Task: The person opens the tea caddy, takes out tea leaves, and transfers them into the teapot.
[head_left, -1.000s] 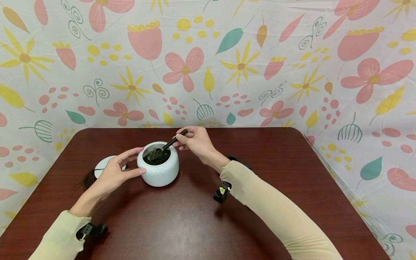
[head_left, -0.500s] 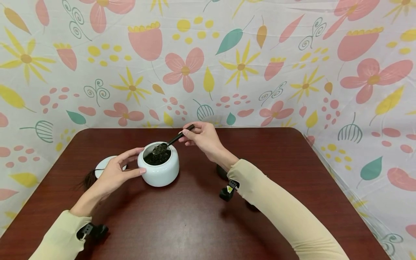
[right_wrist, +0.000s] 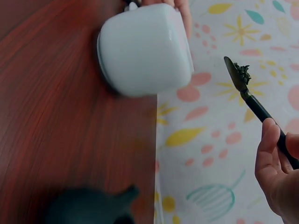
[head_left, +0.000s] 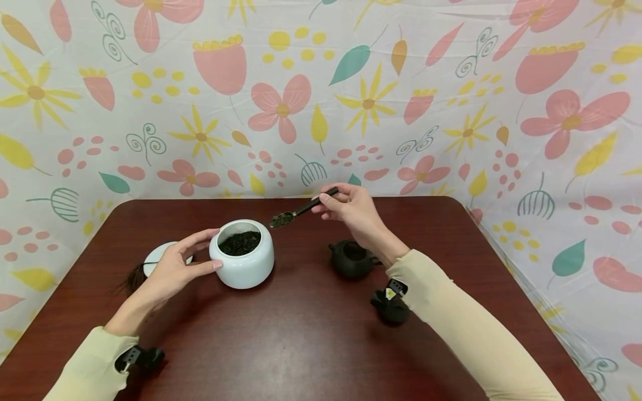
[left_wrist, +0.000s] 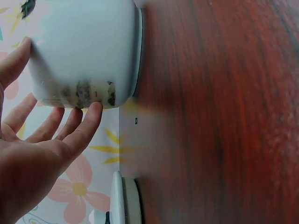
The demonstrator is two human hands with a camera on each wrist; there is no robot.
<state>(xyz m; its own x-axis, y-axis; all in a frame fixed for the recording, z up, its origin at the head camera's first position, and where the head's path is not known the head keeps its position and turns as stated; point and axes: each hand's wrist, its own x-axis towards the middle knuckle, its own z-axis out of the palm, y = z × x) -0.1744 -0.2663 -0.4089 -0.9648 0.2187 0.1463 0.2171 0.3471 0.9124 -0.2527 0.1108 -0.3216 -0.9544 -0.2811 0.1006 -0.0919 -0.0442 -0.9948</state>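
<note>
My left hand (head_left: 175, 267) holds the side of a white jar (head_left: 246, 273), with its thumb and fingers spread around the wall, as the left wrist view also shows. Dark dried tea leaves (head_left: 239, 243) lie inside the uncovered jar. My right hand (head_left: 356, 211) pinches the black handle of a small spoon (head_left: 305, 209). A heap of the leaves (right_wrist: 242, 73) sits in its bowl. The spoon is in the air, just right of the jar's rim. Below the right hand stands a dark teapot (head_left: 349, 266) with its top uncovered.
A white lid (head_left: 152, 262) with a dark tassel (head_left: 134, 278) lies left of the jar, partly behind the left hand. A dark round piece (head_left: 393, 314) sits under the right wrist camera. A patterned cloth (head_left: 321, 100) hangs behind the table (head_left: 281, 345).
My right hand has lifted the spoon with leaves out of the jar and carried it to the right, bringing the teapot into view. The left hand and jar stay in place.
</note>
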